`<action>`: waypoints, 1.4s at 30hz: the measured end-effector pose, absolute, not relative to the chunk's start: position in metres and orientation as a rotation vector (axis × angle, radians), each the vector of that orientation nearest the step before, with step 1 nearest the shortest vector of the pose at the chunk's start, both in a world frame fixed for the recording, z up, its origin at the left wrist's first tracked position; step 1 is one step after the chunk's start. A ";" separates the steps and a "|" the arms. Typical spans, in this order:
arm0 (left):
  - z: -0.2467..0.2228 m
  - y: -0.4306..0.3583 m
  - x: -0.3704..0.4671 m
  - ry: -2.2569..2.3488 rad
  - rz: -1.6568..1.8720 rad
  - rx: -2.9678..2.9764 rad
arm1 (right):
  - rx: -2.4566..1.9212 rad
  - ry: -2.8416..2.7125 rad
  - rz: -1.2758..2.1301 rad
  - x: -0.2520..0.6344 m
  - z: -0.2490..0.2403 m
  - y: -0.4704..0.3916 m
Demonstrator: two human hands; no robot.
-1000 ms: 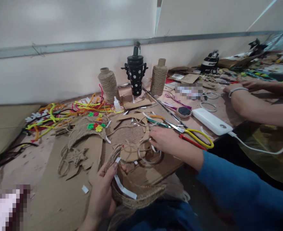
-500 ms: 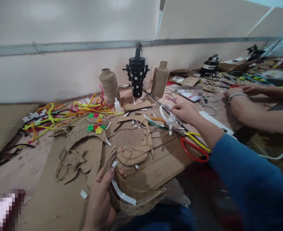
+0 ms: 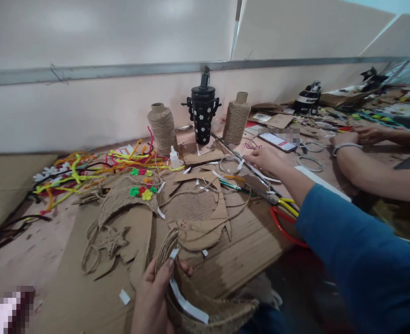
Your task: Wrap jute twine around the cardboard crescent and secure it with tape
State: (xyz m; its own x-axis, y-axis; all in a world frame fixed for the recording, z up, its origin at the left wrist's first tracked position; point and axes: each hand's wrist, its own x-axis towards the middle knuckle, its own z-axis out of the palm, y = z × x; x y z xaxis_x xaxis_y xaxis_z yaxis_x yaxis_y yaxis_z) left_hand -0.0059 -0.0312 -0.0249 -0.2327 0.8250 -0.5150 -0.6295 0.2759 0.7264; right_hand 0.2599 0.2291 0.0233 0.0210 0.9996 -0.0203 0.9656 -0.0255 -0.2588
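My left hand [image 3: 154, 294] grips a crescent-shaped cardboard piece [image 3: 225, 308] with a twine-wrapped edge, the thumb beside a white tape strip [image 3: 189, 304] on its inner side. My right hand [image 3: 263, 160] reaches over the table with fingers drawn together; what they hold, if anything, is hidden. Close to those fingertips lie a thin ring [image 3: 230, 163] and a small white strip end. Below the hand are a long metal rod and red-and-yellow-handled scissors [image 3: 284, 211]. Another twine crescent with colourful flowers [image 3: 124, 199] and a twine star [image 3: 112, 241] lie at left.
Two twine spools [image 3: 163, 130] flank a black tumbler [image 3: 203, 116], with a small white bottle [image 3: 174, 158] in front. Pipe cleaners [image 3: 75, 171] pile up at left. A phone [image 3: 277, 141] and another person's hands [image 3: 347, 139] are at right. Cardboard [image 3: 239, 255] covers the table.
The curled white strip that hung from my right hand no longer hangs there; a white strip now lies below the hand. My left hand and the crescent sit slightly lower in view.
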 end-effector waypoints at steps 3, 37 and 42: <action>-0.018 -0.032 0.000 1.149 1.446 0.208 | -2.023 -2.106 0.184 0.256 0.034 0.209; -0.016 -0.036 0.002 0.970 1.353 0.361 | -0.832 -1.070 2.029 0.115 -0.024 0.018; -0.017 -0.036 0.003 0.968 1.354 0.356 | -0.822 -1.121 1.985 0.118 -0.026 0.017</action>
